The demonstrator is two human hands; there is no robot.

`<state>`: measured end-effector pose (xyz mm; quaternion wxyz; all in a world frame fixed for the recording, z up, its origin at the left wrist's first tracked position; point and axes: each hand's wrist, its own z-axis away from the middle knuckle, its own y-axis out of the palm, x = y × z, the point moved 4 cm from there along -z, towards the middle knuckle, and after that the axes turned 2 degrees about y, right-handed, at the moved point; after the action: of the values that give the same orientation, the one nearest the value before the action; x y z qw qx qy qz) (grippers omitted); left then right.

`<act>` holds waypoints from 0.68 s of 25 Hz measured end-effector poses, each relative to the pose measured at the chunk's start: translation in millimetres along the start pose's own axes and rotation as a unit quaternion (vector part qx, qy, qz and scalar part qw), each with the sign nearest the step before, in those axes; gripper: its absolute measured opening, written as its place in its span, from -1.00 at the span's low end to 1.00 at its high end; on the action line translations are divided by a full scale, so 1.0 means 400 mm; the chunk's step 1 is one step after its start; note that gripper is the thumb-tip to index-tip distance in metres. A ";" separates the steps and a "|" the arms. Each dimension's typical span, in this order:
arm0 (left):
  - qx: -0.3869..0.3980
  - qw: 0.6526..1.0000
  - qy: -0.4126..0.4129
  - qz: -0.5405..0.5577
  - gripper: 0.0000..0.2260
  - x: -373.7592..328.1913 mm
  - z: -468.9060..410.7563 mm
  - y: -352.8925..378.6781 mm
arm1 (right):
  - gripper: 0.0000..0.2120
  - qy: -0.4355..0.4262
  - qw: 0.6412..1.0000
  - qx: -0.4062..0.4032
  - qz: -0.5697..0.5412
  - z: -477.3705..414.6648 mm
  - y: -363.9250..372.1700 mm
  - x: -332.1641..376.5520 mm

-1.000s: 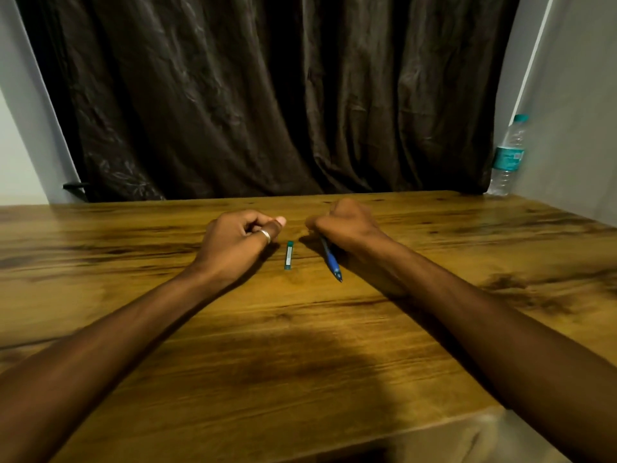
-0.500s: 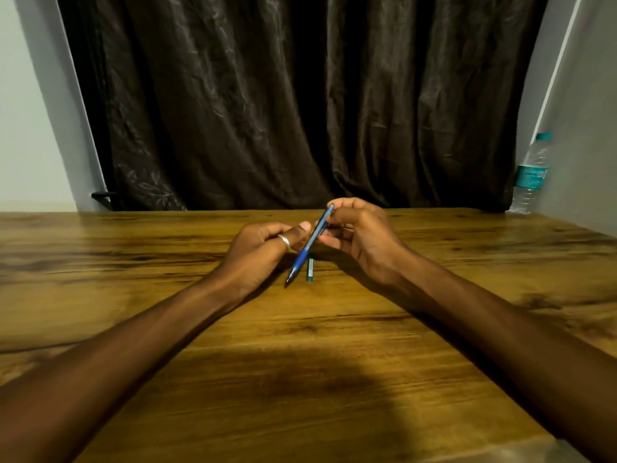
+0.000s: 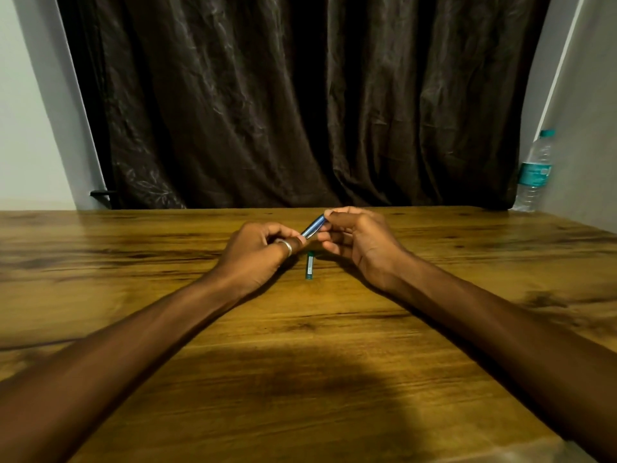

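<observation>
A blue pen (image 3: 314, 226) is held slantwise just above the wooden table (image 3: 300, 345), between my two hands. My right hand (image 3: 360, 242) pinches its upper end with thumb and fingers. My left hand (image 3: 258, 253), with a ring on one finger, grips the pen's lower part, which its fingers hide. Below the hands a small green, tube-like case (image 3: 310, 266) lies flat on the table, untouched.
A clear water bottle (image 3: 533, 172) with a teal cap and label stands at the table's far right corner by the wall. A dark curtain (image 3: 300, 95) hangs behind the far edge. My forearms rest across the table's near part.
My right hand picked the pen up off the table and raised it. My left hand then closed on its lower end, so both hands now hold it.
</observation>
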<state>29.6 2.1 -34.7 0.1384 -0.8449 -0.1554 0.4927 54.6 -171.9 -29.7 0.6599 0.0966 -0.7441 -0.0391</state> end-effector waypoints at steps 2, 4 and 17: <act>-0.002 1.000 -0.006 -0.015 -0.87 0.001 0.000 -0.001 | -0.91 0.005 1.000 -0.011 0.008 0.001 -0.004 -0.001; -0.006 1.000 -0.013 -0.013 -0.88 0.005 -0.002 -0.002 | -0.93 0.003 1.000 -0.009 0.013 0.001 -0.003 -0.002; -0.006 0.999 -0.041 0.002 -0.85 0.014 -0.001 -0.004 | -0.92 0.004 0.997 -0.071 -0.011 -0.019 -0.041 -0.009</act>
<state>32.2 5.8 -38.4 0.1262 -0.8253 -0.1621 0.5260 63.8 -186.7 -35.2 0.6675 0.0576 -0.7358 -0.0987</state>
